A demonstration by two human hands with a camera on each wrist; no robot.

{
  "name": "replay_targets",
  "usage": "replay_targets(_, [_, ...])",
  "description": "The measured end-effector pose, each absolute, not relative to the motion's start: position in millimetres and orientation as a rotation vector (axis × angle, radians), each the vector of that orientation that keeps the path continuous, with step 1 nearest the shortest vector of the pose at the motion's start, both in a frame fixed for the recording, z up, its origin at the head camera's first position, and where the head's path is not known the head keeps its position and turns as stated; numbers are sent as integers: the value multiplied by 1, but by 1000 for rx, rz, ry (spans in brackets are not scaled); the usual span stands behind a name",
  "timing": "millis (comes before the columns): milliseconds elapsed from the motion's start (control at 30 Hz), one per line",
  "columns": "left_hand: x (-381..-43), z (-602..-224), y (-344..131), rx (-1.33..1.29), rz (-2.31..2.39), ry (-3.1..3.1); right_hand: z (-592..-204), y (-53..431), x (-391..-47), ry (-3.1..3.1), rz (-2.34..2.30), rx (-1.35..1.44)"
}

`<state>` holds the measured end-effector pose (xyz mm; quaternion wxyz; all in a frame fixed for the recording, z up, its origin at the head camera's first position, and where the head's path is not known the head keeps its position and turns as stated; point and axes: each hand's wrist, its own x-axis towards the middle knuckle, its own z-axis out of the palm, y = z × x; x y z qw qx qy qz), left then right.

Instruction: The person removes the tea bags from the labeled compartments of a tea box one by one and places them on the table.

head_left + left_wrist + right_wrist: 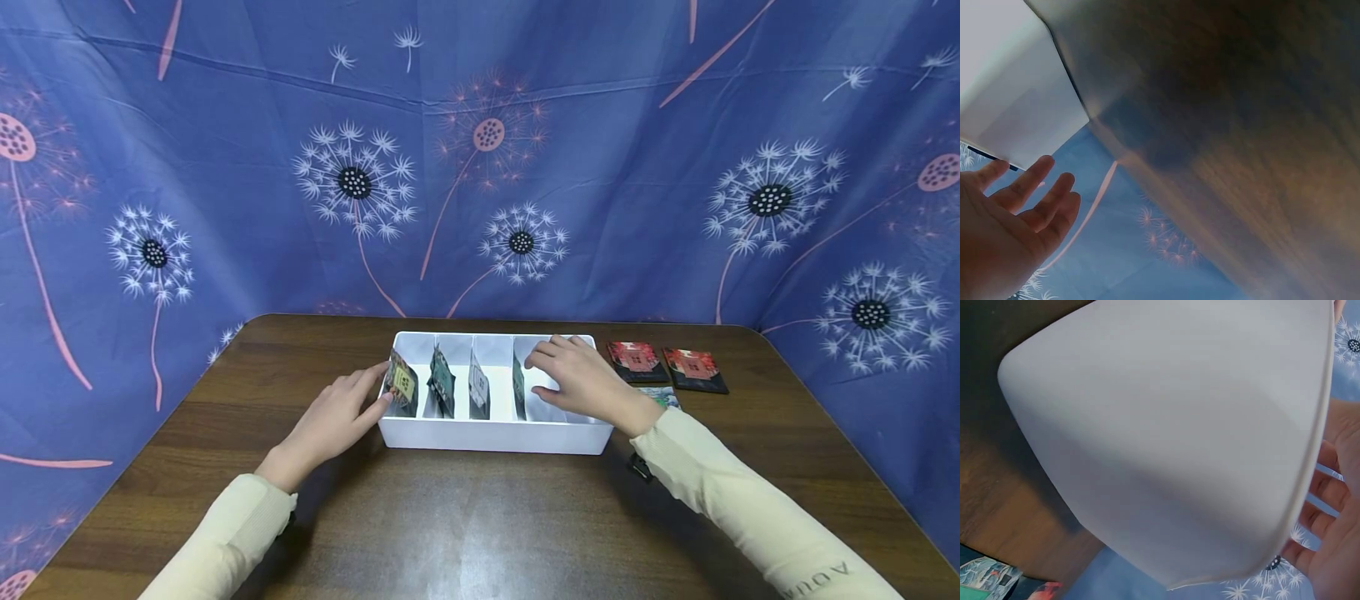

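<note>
A white divided box (pixel 495 435) stands on the table, with small flat packets upright in its compartments. From left to right these are a yellow and black packet (pixel 402 385), a dark green packet (pixel 442 383), a grey-white packet (pixel 479 390) and a thin greenish packet (pixel 519 390) seen nearly edge-on. My left hand (pixel 333 417) is at the box's left end, thumb and fingertips beside the yellow packet; its fingers look extended in the left wrist view. Over the right-hand compartments reaches my right hand (pixel 577 379), fingers loosely bent, fingertips close to the greenish packet.
Right of the box, two red and black packets (pixel 636 361) lie flat on the brown wooden table (pixel 480 517). A blue-green packet (pixel 662 396) lies nearer, partly hidden by the right wrist. Behind the table hangs a blue dandelion-print cloth (pixel 600 167).
</note>
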<state>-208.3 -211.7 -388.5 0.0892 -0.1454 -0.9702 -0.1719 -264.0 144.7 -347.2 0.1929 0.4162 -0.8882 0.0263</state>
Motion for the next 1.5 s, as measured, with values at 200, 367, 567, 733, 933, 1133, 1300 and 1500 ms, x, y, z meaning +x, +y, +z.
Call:
replay_targets(200, [-208,-387,-212,-448,-407,-2861,-347,140,-268,-2473,92,1206])
replay_targets(367, [-207,-386,-211,-458,-368,-2839,-347,136,-271,-2446,100,1262])
replay_targets(567, [-208,-387,-212,-454,-340,-2843,-351,134,-277,-2424,104,1309])
replay_targets(733, [-208,-388,-213,-444,-342,-2847,-355,134,-281,-2415,92,1328])
replay_targets(933, [-208,-388,-212,-445,-353,-2841,-358,133,-284,-2398,76,1329])
replay_targets(1133, [-208,-388,-212,-440,-352,-2841,-358,133,-285,-2379,66,1315])
replay_targets(1300, [-208,-388,-212,-436,-359,-2843,-359,134,-285,-2394,75,1304])
replay_targets(1500, [-208,-387,-212,-435,-369,-2847,-359,135,-285,-2475,108,1262])
